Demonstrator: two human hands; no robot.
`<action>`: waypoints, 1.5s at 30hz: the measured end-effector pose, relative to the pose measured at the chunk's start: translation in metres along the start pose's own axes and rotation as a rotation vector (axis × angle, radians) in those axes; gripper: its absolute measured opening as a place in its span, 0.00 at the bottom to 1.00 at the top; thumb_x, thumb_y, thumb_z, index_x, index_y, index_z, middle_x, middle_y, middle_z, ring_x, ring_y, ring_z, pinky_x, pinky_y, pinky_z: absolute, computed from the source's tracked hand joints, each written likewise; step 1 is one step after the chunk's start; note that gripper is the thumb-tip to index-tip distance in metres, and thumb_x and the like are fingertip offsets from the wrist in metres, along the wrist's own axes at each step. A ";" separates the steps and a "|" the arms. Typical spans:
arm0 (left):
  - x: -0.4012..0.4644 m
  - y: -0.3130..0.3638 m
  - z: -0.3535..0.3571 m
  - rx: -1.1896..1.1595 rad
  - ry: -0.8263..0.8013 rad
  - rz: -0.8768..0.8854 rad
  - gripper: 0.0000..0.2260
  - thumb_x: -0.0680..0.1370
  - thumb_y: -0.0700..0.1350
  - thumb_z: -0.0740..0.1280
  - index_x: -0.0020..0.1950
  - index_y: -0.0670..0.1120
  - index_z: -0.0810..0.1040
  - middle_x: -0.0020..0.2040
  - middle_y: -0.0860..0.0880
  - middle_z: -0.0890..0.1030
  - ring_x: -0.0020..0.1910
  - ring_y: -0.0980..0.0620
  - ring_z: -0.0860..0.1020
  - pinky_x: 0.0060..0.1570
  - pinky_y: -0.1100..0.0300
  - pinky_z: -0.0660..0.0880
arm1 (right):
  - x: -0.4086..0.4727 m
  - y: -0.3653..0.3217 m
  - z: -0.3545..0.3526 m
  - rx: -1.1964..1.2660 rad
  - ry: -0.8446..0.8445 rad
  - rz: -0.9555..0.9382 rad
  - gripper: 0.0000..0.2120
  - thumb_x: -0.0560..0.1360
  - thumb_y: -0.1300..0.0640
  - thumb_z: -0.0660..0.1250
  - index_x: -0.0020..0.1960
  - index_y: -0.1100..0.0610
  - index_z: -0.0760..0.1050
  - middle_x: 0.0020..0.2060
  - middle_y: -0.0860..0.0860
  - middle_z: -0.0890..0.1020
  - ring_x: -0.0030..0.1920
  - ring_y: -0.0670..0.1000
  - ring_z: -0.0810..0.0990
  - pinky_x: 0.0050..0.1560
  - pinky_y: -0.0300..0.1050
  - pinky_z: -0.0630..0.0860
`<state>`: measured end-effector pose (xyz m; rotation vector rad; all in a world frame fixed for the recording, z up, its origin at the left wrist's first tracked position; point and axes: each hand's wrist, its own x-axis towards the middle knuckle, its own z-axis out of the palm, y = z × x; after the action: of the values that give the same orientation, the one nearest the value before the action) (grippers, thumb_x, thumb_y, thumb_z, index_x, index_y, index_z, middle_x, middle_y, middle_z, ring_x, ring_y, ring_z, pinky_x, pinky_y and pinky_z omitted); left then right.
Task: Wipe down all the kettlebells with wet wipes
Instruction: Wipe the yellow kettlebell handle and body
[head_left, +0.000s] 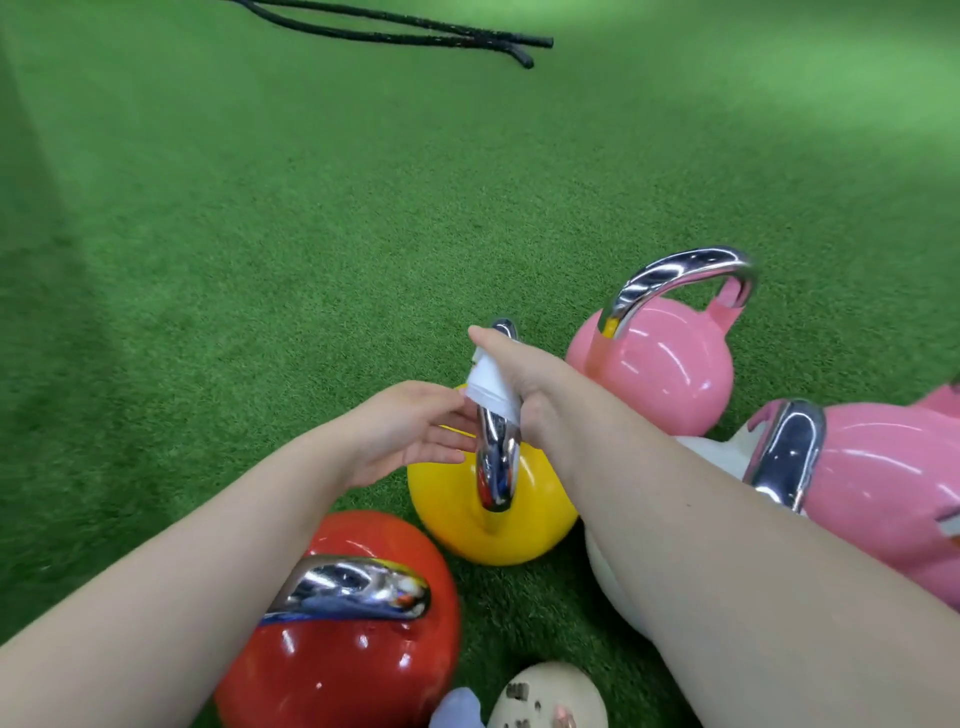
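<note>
Green artificial turf floor (311, 234), nubbly. On it, near its close edge, a glossy round yellow kettlebell (457, 514); the right hand (519, 374) grips a white wet wipe (485, 387) around its chrome handle (496, 462). The left hand (410, 431) rests loosely spread against the handle.

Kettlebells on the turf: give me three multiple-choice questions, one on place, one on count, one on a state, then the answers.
1. Where is the white wipe?
A. on the turf
B. wrapped on the yellow kettlebell's chrome handle
C. on the red kettlebell

2. How many pink kettlebells show?
A. one
B. two
C. four

3. What is the left hand doing?
A. resting open beside the handle
B. gripping the rope
C. lifting the red kettlebell

Answers: 1 B, the right hand grips it round the yellow kettlebell handle. 2 B, one behind, one nearer right. 3 A, fingers straight.
</note>
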<state>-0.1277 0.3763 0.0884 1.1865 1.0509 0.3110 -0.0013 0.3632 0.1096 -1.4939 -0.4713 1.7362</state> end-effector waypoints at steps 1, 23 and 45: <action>0.000 -0.001 0.000 -0.014 -0.012 0.021 0.10 0.81 0.43 0.57 0.48 0.42 0.77 0.44 0.46 0.82 0.39 0.52 0.82 0.37 0.64 0.79 | 0.002 -0.001 0.002 0.015 0.018 0.001 0.17 0.76 0.44 0.63 0.46 0.59 0.71 0.24 0.55 0.77 0.26 0.52 0.76 0.34 0.44 0.74; -0.002 -0.012 -0.006 0.303 -0.185 0.045 0.27 0.66 0.23 0.69 0.61 0.40 0.69 0.54 0.41 0.76 0.48 0.49 0.79 0.45 0.59 0.78 | -0.035 0.130 -0.029 -0.487 0.587 -0.484 0.22 0.62 0.52 0.79 0.45 0.51 0.67 0.44 0.47 0.75 0.45 0.49 0.74 0.45 0.38 0.71; 0.004 0.012 0.014 -0.130 0.318 0.119 0.06 0.74 0.39 0.68 0.40 0.37 0.79 0.33 0.45 0.82 0.30 0.55 0.81 0.32 0.67 0.78 | 0.006 0.022 -0.024 -0.257 0.419 -0.396 0.13 0.65 0.50 0.75 0.32 0.58 0.77 0.36 0.57 0.83 0.38 0.56 0.82 0.45 0.55 0.80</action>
<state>-0.1110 0.3752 0.0967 1.1054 1.2165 0.6684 0.0147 0.3490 0.0846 -1.7492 -0.7274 1.0516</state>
